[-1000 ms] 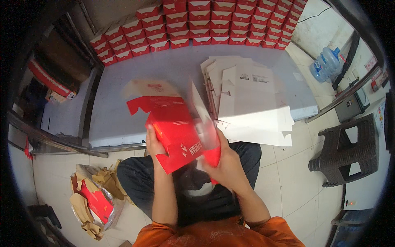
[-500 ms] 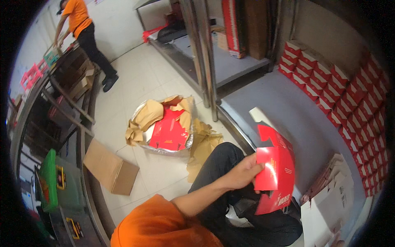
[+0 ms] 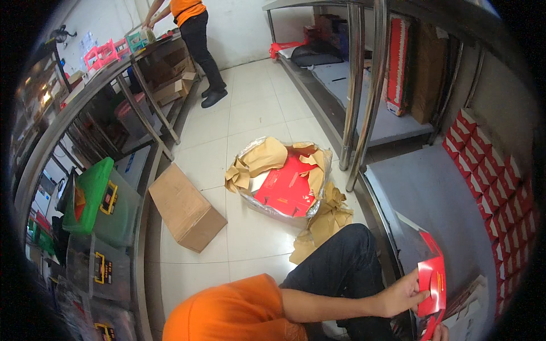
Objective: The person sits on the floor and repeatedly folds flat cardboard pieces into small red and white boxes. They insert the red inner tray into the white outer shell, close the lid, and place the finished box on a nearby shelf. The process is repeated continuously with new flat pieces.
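A flattened-looking red carton (image 3: 433, 279) with a pale flap at its far end is at the lower right, seen nearly edge-on. My left hand (image 3: 402, 294) grips its near-left side, thumb on the red face. At the lower edge, the fingers of my right hand (image 3: 441, 333) close on the carton's lower end; most of that hand is out of the picture. Beside them stand folded white cartons (image 3: 467, 310), partly hidden. On the floor ahead, an open bag-lined package (image 3: 267, 213) holds flat red cartons (image 3: 287, 187) among torn brown paper (image 3: 266, 156).
Stacked red-and-white boxes (image 3: 483, 165) line the right of a grey low shelf (image 3: 424, 176) with metal posts (image 3: 364, 102). A brown cardboard box (image 3: 182, 204) lies left of the package. Green-lidded clear bins (image 3: 108, 204) stand at left. A co-worker (image 3: 196, 45) stands at a far-left table.
My view has swung right to left, so the room sits further right. The red carton has turned edge-on and dropped lower, and my right hand has come to its lower end.
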`<state>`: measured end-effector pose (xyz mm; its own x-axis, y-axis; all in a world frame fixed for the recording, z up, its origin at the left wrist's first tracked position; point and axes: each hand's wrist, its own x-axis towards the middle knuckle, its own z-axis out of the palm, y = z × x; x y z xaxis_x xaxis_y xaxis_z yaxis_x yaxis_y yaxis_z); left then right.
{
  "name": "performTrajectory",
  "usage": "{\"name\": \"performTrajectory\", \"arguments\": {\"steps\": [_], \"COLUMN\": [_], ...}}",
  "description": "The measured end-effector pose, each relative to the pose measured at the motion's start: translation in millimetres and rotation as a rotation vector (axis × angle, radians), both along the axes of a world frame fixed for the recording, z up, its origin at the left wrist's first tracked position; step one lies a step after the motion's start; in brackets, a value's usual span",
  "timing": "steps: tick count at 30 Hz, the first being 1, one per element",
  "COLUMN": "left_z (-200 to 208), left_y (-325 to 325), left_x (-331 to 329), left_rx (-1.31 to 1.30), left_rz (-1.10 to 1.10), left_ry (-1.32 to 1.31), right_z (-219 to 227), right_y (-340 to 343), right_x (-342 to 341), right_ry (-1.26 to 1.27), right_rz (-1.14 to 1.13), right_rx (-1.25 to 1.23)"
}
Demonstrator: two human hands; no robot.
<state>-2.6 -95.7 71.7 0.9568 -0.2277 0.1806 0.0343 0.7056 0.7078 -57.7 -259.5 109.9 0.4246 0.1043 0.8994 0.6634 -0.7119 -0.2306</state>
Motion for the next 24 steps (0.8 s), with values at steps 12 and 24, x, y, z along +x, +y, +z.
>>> {"name": "performTrajectory", "arguments": {"steps": [12, 24], "left_z": [-36.0, -47.8], "left_y": [-32.9, -43.9], "left_x": [-5.7, -8.8], "left_rx": [0.708, 0.601], "left_rz": [0.259, 0.004], "left_ry": [-0.427, -0.225], "right_z": [6.4, -13.5], "right_y": [17.1, 20.2], "right_x": [-15.6, -25.7], "right_ry": [0.252, 0.419], "right_rz": [-0.107, -0.176], "right_rx": [-0.158, 0.138]}}
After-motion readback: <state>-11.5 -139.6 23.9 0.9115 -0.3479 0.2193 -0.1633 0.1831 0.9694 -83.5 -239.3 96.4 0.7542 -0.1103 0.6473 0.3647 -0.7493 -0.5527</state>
